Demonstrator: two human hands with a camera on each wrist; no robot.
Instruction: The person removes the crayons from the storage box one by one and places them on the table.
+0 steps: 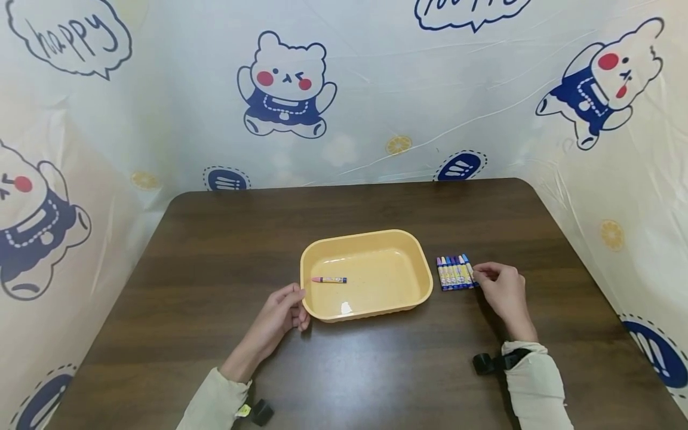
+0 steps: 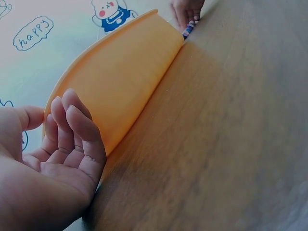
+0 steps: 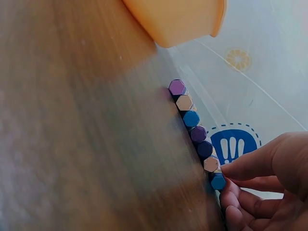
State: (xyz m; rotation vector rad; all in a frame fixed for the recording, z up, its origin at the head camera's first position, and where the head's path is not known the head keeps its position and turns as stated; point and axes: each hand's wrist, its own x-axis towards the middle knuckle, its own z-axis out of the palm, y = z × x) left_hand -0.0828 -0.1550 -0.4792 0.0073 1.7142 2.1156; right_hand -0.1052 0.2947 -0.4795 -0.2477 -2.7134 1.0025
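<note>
A yellow plastic tray (image 1: 371,313) stands mid-table with one pink-tipped crayon (image 1: 329,280) lying inside near its left end. My left hand (image 1: 280,310) grips the tray's left rim; in the left wrist view the thumb is at the rim and the curled fingers (image 2: 86,125) are by the outer wall. Right of the tray lies a row of several crayons (image 1: 452,273) side by side, with blue, purple and pale ends. At the row's right end, my right hand (image 1: 504,292) pinches the blue-ended crayon (image 3: 218,181) between thumb and fingers.
The dark wooden table (image 1: 365,370) has rounded far corners. A pale printed sheet (image 1: 365,77) with bear figures hangs behind and at both sides. Each wrist wears a small black camera, such as the right wrist camera (image 1: 484,364).
</note>
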